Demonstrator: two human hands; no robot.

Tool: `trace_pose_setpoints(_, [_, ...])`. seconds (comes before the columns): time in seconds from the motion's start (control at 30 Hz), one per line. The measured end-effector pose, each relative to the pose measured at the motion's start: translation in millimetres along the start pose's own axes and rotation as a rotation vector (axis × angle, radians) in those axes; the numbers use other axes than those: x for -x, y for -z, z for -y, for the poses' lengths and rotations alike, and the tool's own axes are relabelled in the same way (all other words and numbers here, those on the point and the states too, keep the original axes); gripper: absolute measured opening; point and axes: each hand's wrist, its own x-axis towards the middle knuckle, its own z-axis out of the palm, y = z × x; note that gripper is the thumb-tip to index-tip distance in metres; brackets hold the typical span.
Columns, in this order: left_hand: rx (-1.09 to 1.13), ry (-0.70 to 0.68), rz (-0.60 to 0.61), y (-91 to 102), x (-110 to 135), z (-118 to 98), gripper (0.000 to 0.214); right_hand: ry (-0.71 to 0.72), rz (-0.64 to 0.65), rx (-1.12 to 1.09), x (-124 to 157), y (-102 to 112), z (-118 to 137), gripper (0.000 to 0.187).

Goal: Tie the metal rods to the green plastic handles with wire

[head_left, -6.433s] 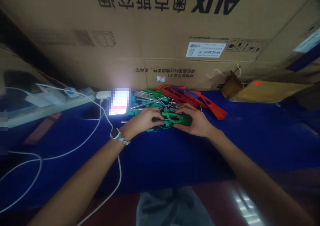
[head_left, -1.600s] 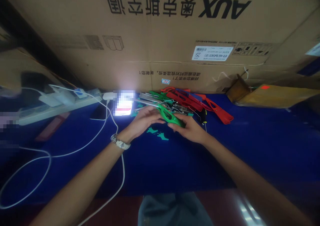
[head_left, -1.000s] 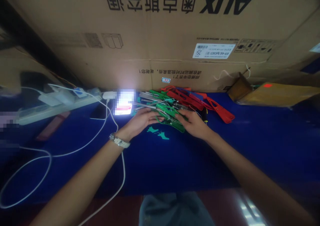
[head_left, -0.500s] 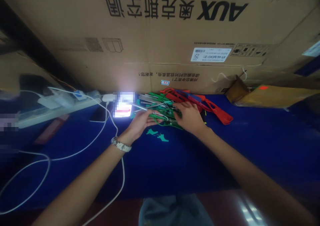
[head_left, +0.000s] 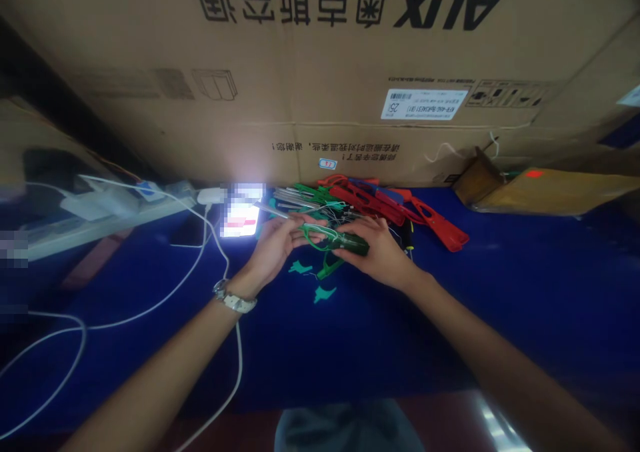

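Observation:
My left hand [head_left: 275, 249] is closed around a thin silvery metal rod [head_left: 273, 210] that points toward the glowing phone. A looped green piece with a white wire [head_left: 315, 232] lies against its fingertips. My right hand [head_left: 383, 249] grips a dark green, translucent-looking piece [head_left: 354, 243] between thumb and fingers. The two held things meet or nearly meet between my hands; whether they are joined I cannot tell. Just behind lies a pile of metal rods [head_left: 300, 199] and red plastic pieces [head_left: 370, 202]. Small teal scraps [head_left: 325, 295] lie in front, beside a green strip [head_left: 330, 265].
A large cardboard box [head_left: 300, 59] walls off the back of the blue table [head_left: 425, 345]. The lit phone [head_left: 243, 212] stands at left, near a power strip [head_left: 115, 219] and a white cable [head_left: 150, 309]. A yellow packet [head_left: 555, 192] lies at right.
My right hand has come away from the pile with the dark green piece, turned toward my left hand. A teal scrap has shifted nearer, and a green strip now shows below my hands.

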Motion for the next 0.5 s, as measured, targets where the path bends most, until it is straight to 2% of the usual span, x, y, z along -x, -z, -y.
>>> trace_pose_setpoints(0.13, [-0.08,-0.03,0.021,0.5,-3,2,0.018,-0.014,-0.018,-0.101,-1,-2,-2,0.025])
trace_pose_setpoints(0.33, [-0.478,-0.055,-0.126,9.7,-10,3,0.037,-0.097,-0.007,-0.161,-2,-6,-7,0.028])
trace_pose_setpoints(0.4, [-0.613,-0.028,-0.141,12.3,-9,-1,0.043,-0.1,-0.025,-0.144,-1,-7,-8,0.028])
trace_pose_setpoints(0.5, [-0.694,0.065,-0.138,14.2,-7,-7,0.047,-0.084,-0.047,-0.137,-1,-8,-8,0.027])
